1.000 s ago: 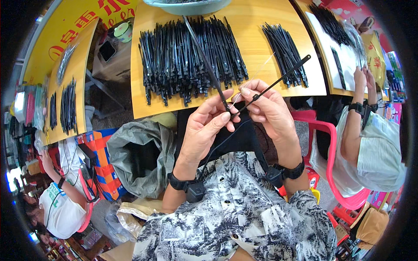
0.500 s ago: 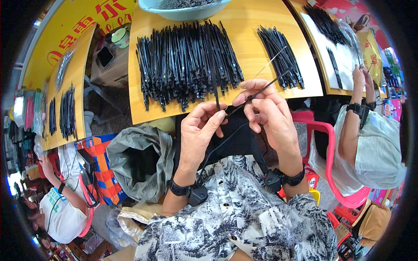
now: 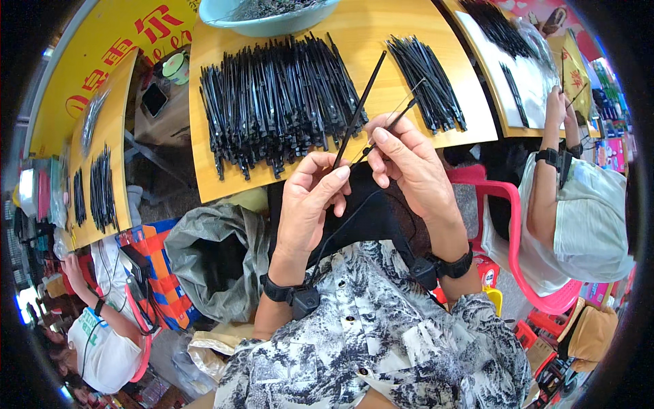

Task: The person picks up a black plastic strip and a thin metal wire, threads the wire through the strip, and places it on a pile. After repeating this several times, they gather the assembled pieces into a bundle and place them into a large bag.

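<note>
My left hand (image 3: 308, 198) is closed in a pinch on the lower end of a long, thin black stick (image 3: 364, 101), which points up and away to the right. Between the thumb and fingers of my right hand (image 3: 414, 163) is a shorter, slim dark rod (image 3: 402, 116), tilted the same way, with a fine pale strand beside it. The lower tip of the rod comes close to my left fingertips; whether it touches the stick I cannot tell. Beyond my hands, a wide pile of black sticks (image 3: 272, 102) covers the table (image 3: 368, 27). Right of it lies a smaller bundle of them (image 3: 429, 85).
A pale blue basin (image 3: 272, 26) with dark bits stands at the table's far side. Left of my lap sits an open grey sack (image 3: 218, 262); on my right is a pink chair (image 3: 514, 238). Co-workers sit at side tables to the left and right (image 3: 470, 41).
The black stick in my left hand has swung from near upright to leaning right. The rod in my right hand stands steeper. The whole view has shifted slightly.
</note>
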{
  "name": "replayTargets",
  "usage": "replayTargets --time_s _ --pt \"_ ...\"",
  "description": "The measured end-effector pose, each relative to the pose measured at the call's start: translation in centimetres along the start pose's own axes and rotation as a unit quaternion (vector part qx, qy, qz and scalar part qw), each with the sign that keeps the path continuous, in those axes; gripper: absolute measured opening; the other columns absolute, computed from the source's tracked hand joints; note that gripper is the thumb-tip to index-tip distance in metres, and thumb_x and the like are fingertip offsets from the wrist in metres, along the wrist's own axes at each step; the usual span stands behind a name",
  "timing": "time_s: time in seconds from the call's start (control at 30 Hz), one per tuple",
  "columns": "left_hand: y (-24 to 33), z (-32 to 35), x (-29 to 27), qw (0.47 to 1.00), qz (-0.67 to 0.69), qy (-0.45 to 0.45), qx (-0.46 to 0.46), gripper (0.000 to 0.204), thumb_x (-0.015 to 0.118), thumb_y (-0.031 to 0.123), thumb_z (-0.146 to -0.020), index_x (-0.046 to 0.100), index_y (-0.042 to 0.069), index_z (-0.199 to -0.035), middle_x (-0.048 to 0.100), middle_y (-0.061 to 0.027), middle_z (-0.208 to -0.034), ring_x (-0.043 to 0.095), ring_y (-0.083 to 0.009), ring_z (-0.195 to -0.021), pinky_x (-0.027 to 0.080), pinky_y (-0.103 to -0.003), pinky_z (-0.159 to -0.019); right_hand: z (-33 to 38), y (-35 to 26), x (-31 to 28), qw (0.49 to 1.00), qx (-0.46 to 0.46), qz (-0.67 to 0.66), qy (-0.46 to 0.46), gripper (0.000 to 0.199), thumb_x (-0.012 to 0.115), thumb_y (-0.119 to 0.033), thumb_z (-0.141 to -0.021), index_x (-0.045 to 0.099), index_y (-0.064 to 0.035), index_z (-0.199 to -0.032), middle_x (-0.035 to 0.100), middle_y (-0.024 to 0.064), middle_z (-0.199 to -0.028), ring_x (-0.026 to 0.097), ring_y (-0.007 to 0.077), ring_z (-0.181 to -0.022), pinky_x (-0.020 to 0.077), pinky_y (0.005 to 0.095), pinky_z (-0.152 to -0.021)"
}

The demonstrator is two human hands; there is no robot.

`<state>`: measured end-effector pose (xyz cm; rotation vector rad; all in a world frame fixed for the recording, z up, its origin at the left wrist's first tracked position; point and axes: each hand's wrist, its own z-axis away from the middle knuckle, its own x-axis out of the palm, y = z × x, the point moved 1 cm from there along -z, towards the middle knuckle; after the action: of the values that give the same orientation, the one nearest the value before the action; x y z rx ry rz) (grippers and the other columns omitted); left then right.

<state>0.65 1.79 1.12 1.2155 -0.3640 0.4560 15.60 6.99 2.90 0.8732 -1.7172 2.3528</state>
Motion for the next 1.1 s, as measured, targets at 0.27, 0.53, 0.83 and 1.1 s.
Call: replayTargets --time_s 0.27,0.53,0.83,1.1 --pt "-0.3 -0.7 0.0 0.999 0.011 -0.033 -0.012 0.013 0.060 0.009 -0.084 0.052 0.007 -0.093 0.055 0.0006 -0.079 0.052 -0.0047 -0.061 0.036 -0.016 -0.042 -0.1 0.4 0.0 0.999 -0.007 -0.019 -0.029 0.021 0.051 -0.018 -0.091 0.046 -0.0050 -0.107 0.052 0.0021 -0.074 0.049 0.0070 -0.062 0.0419 0.0187 -0.056" --pt "-0.5 -1.0 0.1 0.999 0.001 -0.039 -0.007 0.012 0.060 0.009 -0.084 0.051 0.009 -0.092 0.055 0.0009 -0.080 0.051 -0.0047 -0.061 0.036 -0.016 -0.042 0.1 0.5 -0.4 0.999 -0.011 -0.036 -0.035 0.017 0.052 -0.014 -0.090 0.046 -0.0047 -0.102 0.052 0.0025 -0.077 0.050 0.0082 -0.065 0.0426 0.0199 -0.060" --pt "-0.9 -1.1 -0.1 0.992 0.075 -0.076 -0.062 0.013 0.061 0.007 -0.083 0.052 0.008 -0.093 0.055 0.0011 -0.078 0.049 -0.0045 -0.058 0.035 -0.016 -0.042 0.0 0.6 -0.7 0.995 0.000 -0.083 -0.053 0.015 0.053 -0.013 -0.089 0.048 -0.0043 -0.101 0.051 0.0019 -0.082 0.051 0.0074 -0.067 0.0431 0.0197 -0.060" --pt "-1.0 -1.3 0.3 0.999 0.045 -0.015 -0.023 0.020 0.060 0.010 -0.084 0.055 0.004 -0.102 0.054 0.0022 -0.076 0.047 -0.0029 -0.057 0.035 -0.015 -0.043 -0.6 1.5 -1.0 0.997 -0.062 0.036 -0.041 0.015 0.056 -0.013 -0.088 0.051 -0.0039 -0.098 0.054 0.0024 -0.086 0.050 0.0058 -0.067 0.0427 0.0181 -0.060"
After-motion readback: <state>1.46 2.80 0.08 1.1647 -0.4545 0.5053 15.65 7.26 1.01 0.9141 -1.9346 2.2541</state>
